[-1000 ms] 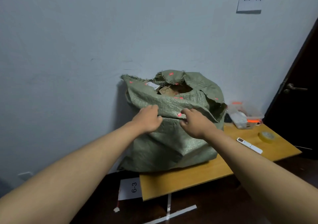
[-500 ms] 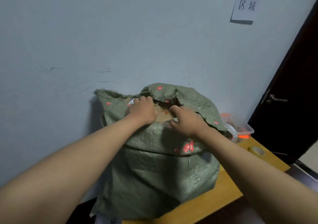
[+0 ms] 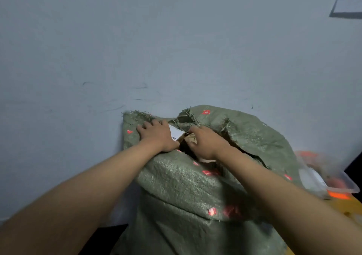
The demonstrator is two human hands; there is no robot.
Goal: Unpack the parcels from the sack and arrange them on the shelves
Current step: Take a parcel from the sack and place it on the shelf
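Observation:
A green woven sack (image 3: 188, 188) with red marks stands against the wall, its frayed mouth open at the top. Inside the mouth I see a brown cardboard parcel (image 3: 191, 137) and the white label (image 3: 175, 132) of a parcel. My left hand (image 3: 156, 134) lies over the sack's left flap beside the white label, fingers spread and pressing the fabric back. My right hand (image 3: 205, 143) reaches into the opening, its fingers curled around the brown parcel's edge. The rest of the sack's contents are hidden.
A clear plastic box (image 3: 331, 178) with orange items stands right of the sack on a wooden table (image 3: 350, 207). A pale wall (image 3: 176, 49) rises directly behind the sack, with a paper sign (image 3: 348, 0) at the top right.
My view has moved closer to the sack. Both hands left the front rim and went to the mouth, the left spreading the flap, the right reaching into the opening.

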